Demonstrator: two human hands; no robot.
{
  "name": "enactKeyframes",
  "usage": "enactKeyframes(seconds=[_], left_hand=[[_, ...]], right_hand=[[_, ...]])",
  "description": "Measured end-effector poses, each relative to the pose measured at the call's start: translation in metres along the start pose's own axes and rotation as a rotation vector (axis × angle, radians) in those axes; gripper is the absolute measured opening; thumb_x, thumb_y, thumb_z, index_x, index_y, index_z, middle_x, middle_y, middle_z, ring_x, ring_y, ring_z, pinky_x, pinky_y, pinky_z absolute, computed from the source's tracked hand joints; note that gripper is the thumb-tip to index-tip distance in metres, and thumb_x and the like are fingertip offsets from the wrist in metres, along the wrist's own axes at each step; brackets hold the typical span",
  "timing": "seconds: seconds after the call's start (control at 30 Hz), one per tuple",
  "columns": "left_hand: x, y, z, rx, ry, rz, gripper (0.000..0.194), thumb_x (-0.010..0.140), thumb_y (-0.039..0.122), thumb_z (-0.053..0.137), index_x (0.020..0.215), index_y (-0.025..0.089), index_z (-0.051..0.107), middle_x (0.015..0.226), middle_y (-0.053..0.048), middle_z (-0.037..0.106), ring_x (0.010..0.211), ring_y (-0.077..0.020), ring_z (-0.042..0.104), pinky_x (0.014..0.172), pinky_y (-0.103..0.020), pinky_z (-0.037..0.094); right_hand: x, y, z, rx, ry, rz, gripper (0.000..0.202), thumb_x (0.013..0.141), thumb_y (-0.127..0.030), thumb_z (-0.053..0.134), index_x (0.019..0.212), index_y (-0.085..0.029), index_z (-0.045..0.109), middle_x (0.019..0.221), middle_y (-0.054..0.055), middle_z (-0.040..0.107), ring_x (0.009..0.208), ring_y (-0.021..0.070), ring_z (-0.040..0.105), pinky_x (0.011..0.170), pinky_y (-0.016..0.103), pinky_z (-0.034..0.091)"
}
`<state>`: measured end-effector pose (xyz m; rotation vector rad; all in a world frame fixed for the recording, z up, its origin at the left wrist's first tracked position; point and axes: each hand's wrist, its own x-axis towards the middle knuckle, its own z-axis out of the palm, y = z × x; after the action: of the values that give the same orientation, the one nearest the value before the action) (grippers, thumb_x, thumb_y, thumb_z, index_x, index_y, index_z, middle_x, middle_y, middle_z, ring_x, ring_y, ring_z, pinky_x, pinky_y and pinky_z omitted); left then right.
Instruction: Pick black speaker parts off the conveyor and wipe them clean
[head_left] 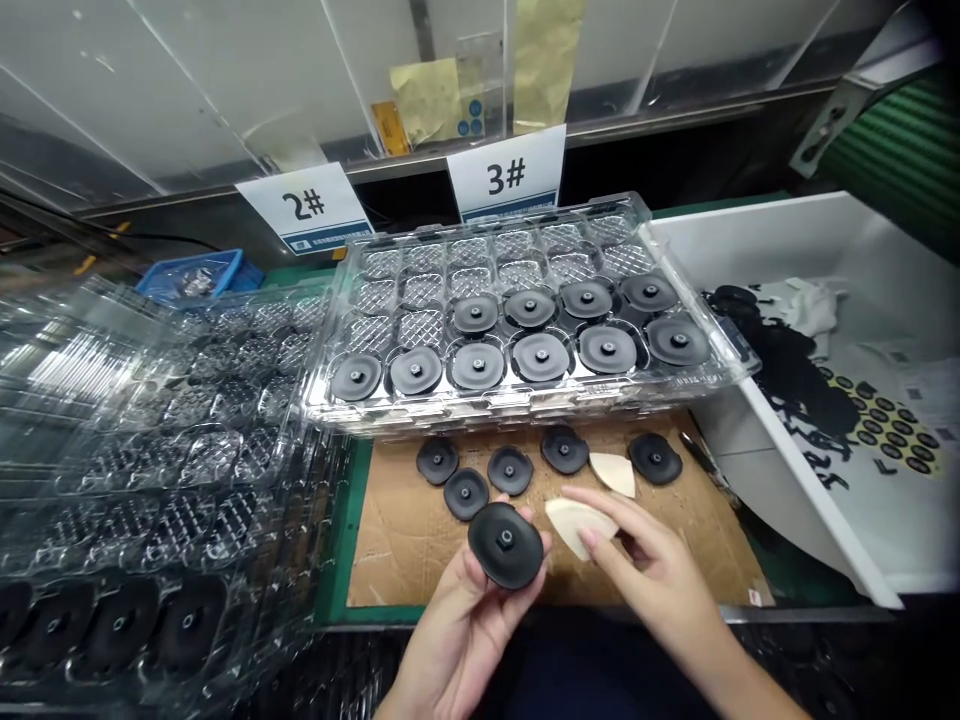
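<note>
My left hand (469,635) grips a black rounded plastic part (491,555) with a small raised post at its centre, its post side facing up. Between the thumb and fingers of my right hand (660,565) is a cream triangular pad (568,518), just right of that part and apart from it. A second cream pad (613,472) lies on the cardboard sheet (390,560) beyond my right fingers. Several more black parts, among them one at the right (655,457) and one at the left (437,460), rest on the cardboard.
Behind the cardboard, a clear blister tray (420,332) holds black parts in its front rows. Stacked clear trays (187,470) stand at the left. A white bin (795,470) with black scraps and labels is at the right. A blue basket (229,268) sits at the back left.
</note>
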<state>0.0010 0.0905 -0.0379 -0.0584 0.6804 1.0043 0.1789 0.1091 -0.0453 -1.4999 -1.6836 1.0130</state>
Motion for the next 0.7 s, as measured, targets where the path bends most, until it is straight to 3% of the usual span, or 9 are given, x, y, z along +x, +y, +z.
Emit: enactKeyframes(seconds=[0.1,0.17,0.27,0.3,0.43,0.57,0.7], left_hand=[[-0.005,0.0,0.007,0.091,0.087,0.079,0.051,0.071,0.033,0.066,0.12,0.027,0.054,0.119,-0.007,0.062,0.11,-0.0223,0.055,0.098,-0.033,0.039],[-0.008,0.002,0.008,0.15,0.118,0.106,0.061,0.066,0.036,0.069,0.123,0.029,0.051,0.119,-0.007,0.062,0.11,-0.0239,0.055,0.097,-0.034,0.04],[-0.011,0.005,0.007,0.204,0.133,0.168,0.064,0.063,0.037,0.071,0.123,0.03,0.051,0.119,-0.007,0.061,0.106,-0.0256,0.057,0.091,-0.035,0.045],[-0.011,0.006,0.007,0.213,0.139,0.176,0.062,0.064,0.036,0.071,0.122,0.029,0.051,0.117,-0.007,0.062,0.104,-0.025,0.058,0.09,-0.035,0.046],[-0.012,0.009,0.013,0.229,0.151,0.187,0.051,0.072,0.027,0.066,0.121,0.026,0.053,0.112,-0.006,0.065,0.104,-0.0214,0.058,0.097,-0.033,0.04],[-0.011,0.013,0.019,0.253,0.136,0.216,0.053,0.074,0.022,0.064,0.124,0.031,0.048,0.119,-0.004,0.061,0.108,-0.0213,0.056,0.092,-0.03,0.043],[-0.011,0.011,0.023,0.252,0.115,0.222,0.045,0.073,0.023,0.065,0.116,0.028,0.056,0.113,-0.003,0.064,0.107,-0.0197,0.056,0.092,-0.027,0.043]], right_hand=[[0.011,-0.049,0.003,0.083,-0.005,-0.222,0.029,0.085,-0.018,0.047,0.112,-0.019,0.057,0.103,0.006,0.065,0.093,0.0187,0.06,0.082,0.031,0.05],[0.015,-0.069,0.006,0.092,-0.122,-0.306,0.028,0.084,-0.013,0.046,0.109,-0.017,0.058,0.097,0.006,0.066,0.087,0.0173,0.06,0.079,0.03,0.049],[0.022,-0.081,0.007,0.079,-0.343,-0.296,0.026,0.084,-0.011,0.045,0.104,-0.018,0.06,0.093,0.003,0.065,0.083,0.0147,0.06,0.076,0.026,0.048],[0.025,-0.082,0.008,0.058,-0.336,-0.311,0.025,0.085,-0.012,0.044,0.104,-0.018,0.06,0.093,0.004,0.065,0.083,0.0149,0.059,0.077,0.026,0.047],[0.024,-0.081,0.011,-0.009,-0.11,-0.467,0.027,0.086,-0.012,0.042,0.109,-0.012,0.056,0.092,0.009,0.064,0.082,0.0184,0.056,0.077,0.033,0.044],[0.018,-0.081,0.011,0.058,-0.194,-0.513,0.025,0.082,-0.006,0.045,0.104,-0.013,0.056,0.088,0.006,0.064,0.075,0.015,0.056,0.069,0.028,0.044],[0.027,-0.085,0.01,0.022,-0.09,-0.498,0.024,0.086,-0.011,0.042,0.106,-0.012,0.055,0.09,0.007,0.063,0.08,0.0175,0.055,0.074,0.032,0.043]])
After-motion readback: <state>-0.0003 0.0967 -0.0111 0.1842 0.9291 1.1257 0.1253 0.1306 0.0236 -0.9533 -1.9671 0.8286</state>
